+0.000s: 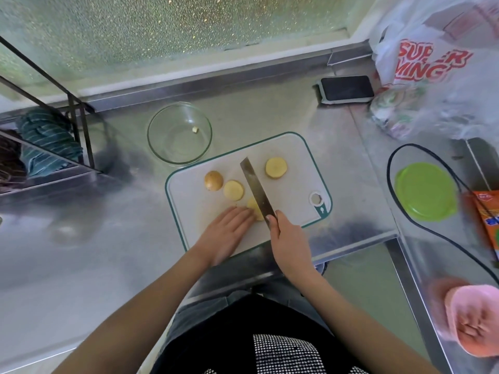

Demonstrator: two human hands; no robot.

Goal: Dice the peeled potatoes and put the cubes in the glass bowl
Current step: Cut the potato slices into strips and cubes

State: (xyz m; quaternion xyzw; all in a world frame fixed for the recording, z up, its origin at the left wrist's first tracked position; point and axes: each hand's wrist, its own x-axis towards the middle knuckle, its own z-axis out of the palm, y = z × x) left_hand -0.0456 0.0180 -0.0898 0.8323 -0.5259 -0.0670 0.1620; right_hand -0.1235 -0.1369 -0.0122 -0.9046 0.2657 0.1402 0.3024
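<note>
A white cutting board (pixel 294 168) with a teal rim lies on the steel counter. On it are several potato pieces: an end piece (pixel 213 180), a round slice (pixel 233 190), another slice (pixel 276 167) at the right, and a slice (pixel 253 207) partly under the blade. My right hand (pixel 287 238) grips the handle of a cleaver (pixel 256 190), whose blade rests across that slice. My left hand (pixel 229 233) lies flat on the board, fingertips touching the same slice. The glass bowl (pixel 162 147) behind the board holds one small potato bit (pixel 195 129).
A phone (pixel 347 89) lies at the back right beside plastic bags (pixel 432 66). A green lid (pixel 426 191) and a black cable (pixel 391 211) are on the right counter. A dish rack (pixel 48 136) with cloths stands at the left. A pink cloth (pixel 472 319) sits at the near right.
</note>
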